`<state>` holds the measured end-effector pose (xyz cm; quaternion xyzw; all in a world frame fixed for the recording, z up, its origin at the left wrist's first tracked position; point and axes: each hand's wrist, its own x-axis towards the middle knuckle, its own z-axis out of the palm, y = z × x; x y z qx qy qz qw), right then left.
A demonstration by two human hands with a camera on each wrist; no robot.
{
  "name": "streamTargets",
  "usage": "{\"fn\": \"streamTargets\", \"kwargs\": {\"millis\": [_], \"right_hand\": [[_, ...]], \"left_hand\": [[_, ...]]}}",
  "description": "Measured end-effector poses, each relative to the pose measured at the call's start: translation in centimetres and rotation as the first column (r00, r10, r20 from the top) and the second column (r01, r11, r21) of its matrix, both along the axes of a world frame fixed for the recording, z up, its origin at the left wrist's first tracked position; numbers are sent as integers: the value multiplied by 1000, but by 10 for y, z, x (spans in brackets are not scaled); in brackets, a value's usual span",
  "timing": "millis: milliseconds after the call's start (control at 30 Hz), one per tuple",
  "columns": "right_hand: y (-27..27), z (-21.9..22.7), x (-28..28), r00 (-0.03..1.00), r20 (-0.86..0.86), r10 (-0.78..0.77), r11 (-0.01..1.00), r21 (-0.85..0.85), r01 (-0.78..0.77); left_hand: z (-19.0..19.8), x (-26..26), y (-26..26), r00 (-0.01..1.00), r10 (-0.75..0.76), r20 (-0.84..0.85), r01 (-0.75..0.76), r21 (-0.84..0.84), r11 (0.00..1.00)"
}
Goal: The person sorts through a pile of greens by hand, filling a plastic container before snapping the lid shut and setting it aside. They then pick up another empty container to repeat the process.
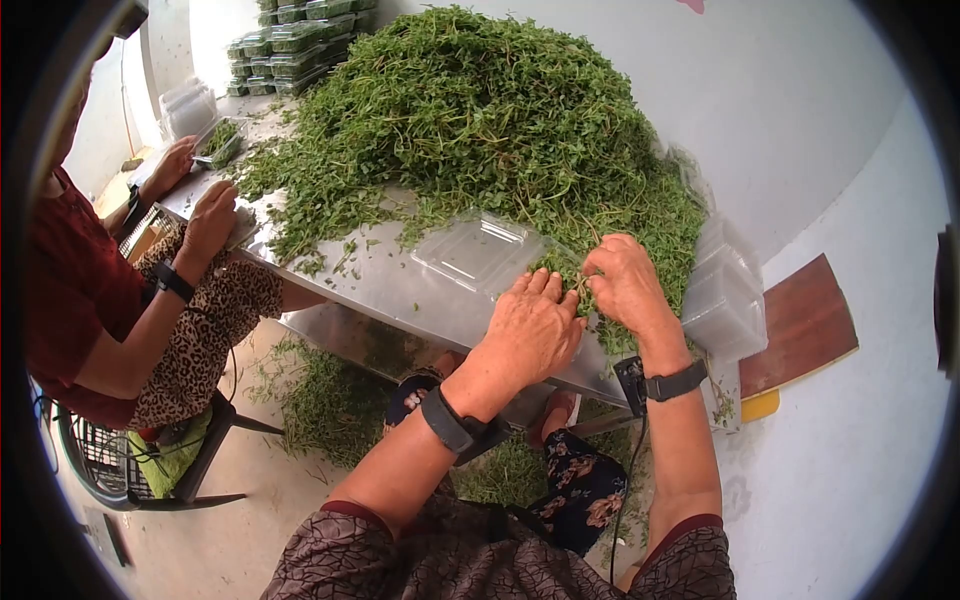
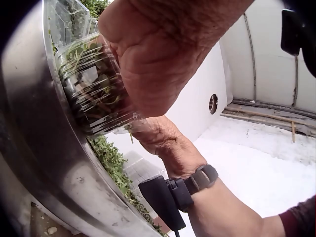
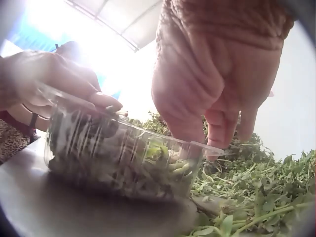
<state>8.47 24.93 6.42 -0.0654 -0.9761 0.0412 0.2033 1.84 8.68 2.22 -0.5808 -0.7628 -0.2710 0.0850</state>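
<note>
A clear plastic box (image 2: 91, 86) (image 3: 118, 158) filled with green sprigs stands on the metal table, beside a large heap of greens (image 1: 470, 120) (image 3: 256, 182). My left hand (image 1: 530, 325) (image 2: 158, 54) (image 3: 54, 79) rests over its near side, with extended fingers pressing on the sprigs inside. At the opposite end, my right hand (image 1: 632, 285) (image 2: 163, 138) (image 3: 217, 74) reaches down with bent fingers, pinching green stems at the rim. The heap side of its fingertips is partly hidden. An empty-looking clear lid or tray (image 1: 475, 250) lies left of the box.
Nested clear boxes (image 1: 725, 300) stand at the table's right end. Filled boxes (image 1: 295, 50) are stacked at the back left. Another person (image 1: 100, 340) sits at the left, hands near a filled box (image 1: 220, 142). Greens (image 1: 335, 400) lie on the floor below the table (image 1: 375, 285).
</note>
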Motion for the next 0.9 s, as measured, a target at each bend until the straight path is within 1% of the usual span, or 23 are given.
{"fn": "streamTargets", "kwargs": {"millis": [267, 333, 367, 433, 500, 567, 633, 667, 733, 767, 833, 867, 900], "right_hand": [[2, 0, 14, 991, -134, 27, 999, 29, -23], [2, 4, 19, 987, -159, -26, 995, 90, 41], [0, 8, 23, 986, -161, -31, 995, 90, 46], [-3, 15, 29, 973, -198, -116, 990, 61, 130], [0, 16, 35, 963, -229, -143, 985, 61, 161], [1, 18, 42, 950, -261, -170, 979, 62, 192], [-4, 22, 51, 927, -306, -219, 975, -35, 219], [-6, 23, 57, 924, -310, -222, 974, -35, 223], [-12, 24, 70, 910, -333, -246, 961, -206, 185], [-17, 24, 77, 906, -340, -253, 960, -205, 191], [-29, 23, 93, 955, -248, -163, 906, -422, 45], [-33, 23, 99, 950, -256, -177, 905, -422, 55], [-37, 22, 104, 974, -204, -99, 861, -508, -19]], "left_hand": [[1, -1, 0, 1000, 2, 2, -2, -15, 1000], [-4, -1, 1, 1000, 7, -2, -7, 5, 1000], [-5, -1, 1, 1000, 10, -4, -10, 23, 1000], [-3, -1, 1, 1000, 5, 4, -5, 6, 1000], [-2, -1, 1, 1000, 3, 11, -3, -11, 1000], [-3, -1, 1, 1000, 4, 17, -5, 16, 1000], [-2, -1, 0, 1000, -2, 31, 1, 18, 1000], [-1, -1, 0, 999, -5, 49, 4, 20, 1000], [-3, -2, 0, 999, -8, 36, 7, 31, 999], [-4, -3, 0, 1000, -9, 27, 8, 40, 999], [-4, -3, -1, 1000, -10, 21, 9, 42, 999], [-5, -3, 0, 1000, -1, 23, 0, 42, 999], [-5, -3, 1, 1000, -14, 16, 13, 41, 999]]}}
